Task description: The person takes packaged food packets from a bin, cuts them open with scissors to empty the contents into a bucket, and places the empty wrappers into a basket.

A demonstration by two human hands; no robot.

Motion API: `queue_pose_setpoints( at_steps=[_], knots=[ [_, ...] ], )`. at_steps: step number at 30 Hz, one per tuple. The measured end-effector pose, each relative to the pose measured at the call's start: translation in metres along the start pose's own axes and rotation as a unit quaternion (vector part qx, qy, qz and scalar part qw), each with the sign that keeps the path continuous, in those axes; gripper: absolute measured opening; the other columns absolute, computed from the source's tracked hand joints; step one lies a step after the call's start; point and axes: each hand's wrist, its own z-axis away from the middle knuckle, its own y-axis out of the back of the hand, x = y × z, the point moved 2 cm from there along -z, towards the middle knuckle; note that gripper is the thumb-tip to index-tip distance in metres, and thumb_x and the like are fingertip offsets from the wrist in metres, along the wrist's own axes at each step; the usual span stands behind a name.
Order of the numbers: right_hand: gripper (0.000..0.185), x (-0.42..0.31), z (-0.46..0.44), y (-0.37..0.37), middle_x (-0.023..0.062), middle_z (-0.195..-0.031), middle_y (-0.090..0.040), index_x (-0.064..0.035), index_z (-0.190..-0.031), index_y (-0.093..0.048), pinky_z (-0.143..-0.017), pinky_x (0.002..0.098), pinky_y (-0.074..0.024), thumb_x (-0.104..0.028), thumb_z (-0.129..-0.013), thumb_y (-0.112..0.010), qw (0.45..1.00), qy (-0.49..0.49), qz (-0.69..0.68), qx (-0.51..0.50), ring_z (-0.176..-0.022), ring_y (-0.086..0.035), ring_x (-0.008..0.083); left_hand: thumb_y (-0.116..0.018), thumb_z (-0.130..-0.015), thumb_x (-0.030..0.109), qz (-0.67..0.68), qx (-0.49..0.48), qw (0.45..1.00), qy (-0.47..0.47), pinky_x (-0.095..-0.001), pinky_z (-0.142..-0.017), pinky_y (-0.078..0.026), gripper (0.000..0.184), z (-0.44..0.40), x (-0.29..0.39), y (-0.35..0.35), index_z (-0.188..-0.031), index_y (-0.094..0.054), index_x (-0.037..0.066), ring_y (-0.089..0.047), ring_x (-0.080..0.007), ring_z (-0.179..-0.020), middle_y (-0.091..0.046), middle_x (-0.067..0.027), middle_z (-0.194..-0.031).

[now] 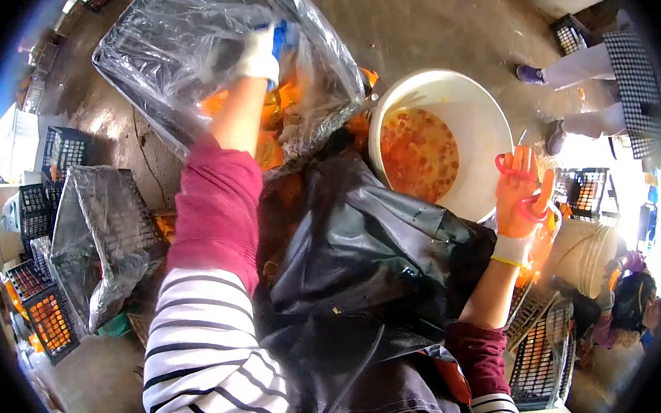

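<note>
My left hand [257, 55], in a white glove, reaches over a crate lined with clear plastic [180, 42]. A blue object [280, 34] shows at its fingers; motion blur hides its kind. Orange pieces [271, 146] lie in the liner below that hand. My right hand [518, 197] is held up at the right, in a wet, orange-stained glove. Around its fingers and thumb sit the red loops [534, 209] of a tool that looks like scissors; its blades are not clearly visible. Between my hands stands a white bucket [483, 116] with orange-red liquid and pieces [421, 157] inside.
A black apron [378, 256] covers my lap. Another plastic-lined crate [100, 233] and stacked black crates [52, 318] stand at the left. At the right are a white bucket on its side [583, 257], more crates [540, 360] and people; one person's legs [581, 66] are near the upper right.
</note>
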Motion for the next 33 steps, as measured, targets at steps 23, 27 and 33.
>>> queue_pose_setpoints(
  at_steps=[23,27,33],
  knots=[
    [0.055,-0.001,-0.002,0.043,0.0179,-0.13,-0.054,0.0064,-0.129,-0.048,-0.11,0.0429,-0.0348,-0.038,-0.097,-0.049,0.98,-0.069,-0.102,-0.158,-0.121,-0.051,0.0282,-0.053,-0.093,0.017,-0.669,-0.398,0.622,-0.083,-0.0355,-0.105,-0.042,0.052,0.003,0.058,0.08,-0.143,-0.037,0.013,-0.053,-0.0258,-0.121,-0.046,-0.0112,-0.14],
    [0.055,0.006,0.0,0.041,0.0189,-0.129,-0.054,0.0071,-0.129,-0.047,-0.109,0.0434,-0.0363,-0.037,-0.096,-0.051,0.997,-0.032,-0.03,-0.071,-0.121,-0.051,0.0296,-0.058,-0.089,0.018,-0.703,-0.306,0.641,-0.037,-0.0394,-0.098,-0.046,0.058,0.003,-0.088,0.081,-0.143,-0.037,0.018,-0.055,-0.0295,-0.119,-0.047,-0.0133,-0.137],
    [0.052,0.003,0.002,0.02,0.018,-0.128,-0.052,0.0071,-0.126,-0.049,-0.104,0.0395,-0.0378,-0.035,-0.095,-0.053,0.992,-0.083,-0.01,-0.095,-0.118,-0.05,0.0275,-0.055,-0.087,0.023,-0.417,-0.231,0.824,-0.305,-0.038,-0.067,-0.05,0.02,0.062,-0.08,-0.017,-0.082,-0.067,0.008,-0.065,-0.0225,-0.075,-0.067,-0.0125,-0.082]
  ],
)
